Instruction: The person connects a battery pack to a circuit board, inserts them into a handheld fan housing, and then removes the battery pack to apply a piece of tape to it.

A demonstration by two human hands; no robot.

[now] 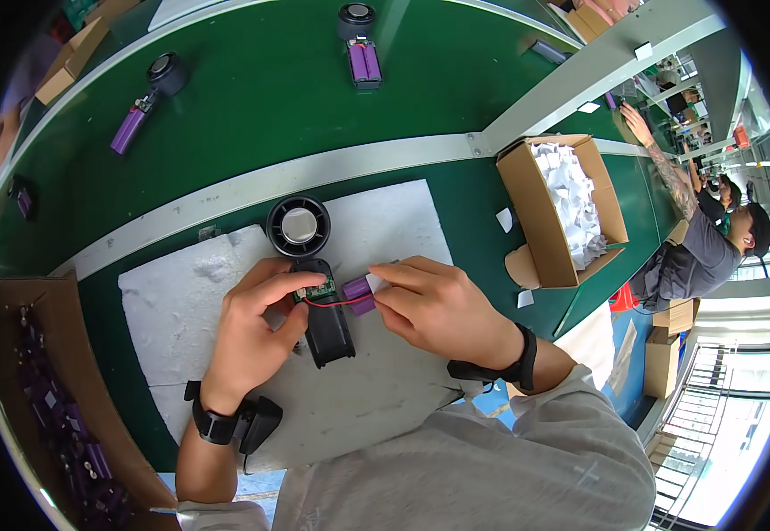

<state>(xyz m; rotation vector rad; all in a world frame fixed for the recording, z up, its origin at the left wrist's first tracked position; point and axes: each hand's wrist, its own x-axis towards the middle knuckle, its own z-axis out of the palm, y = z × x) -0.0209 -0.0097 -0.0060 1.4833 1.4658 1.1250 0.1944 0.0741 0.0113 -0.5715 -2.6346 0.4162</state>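
Note:
A black device with a round fan-like head (299, 227) lies on the white foam pad, its long handle housing (330, 338) open toward me. Inside the housing's upper end sits a green circuit board (321, 290). My left hand (256, 323) grips there, index finger on the board and thumb at the housing's edge. A red wire (336, 303) runs from the board to a purple battery pack (357, 290). My right hand (442, 305) pinches that pack just right of the housing, with a small white sticker (375, 282) at its fingertips.
An open carton (535, 226) of white paper scraps stands right of the foam pad (172, 283). At left, another box (106, 354) holds many purple battery packs. Beyond a metal rail (270, 173), similar devices (364, 62) lie on the green surface. A co-worker (712, 248) sits at right.

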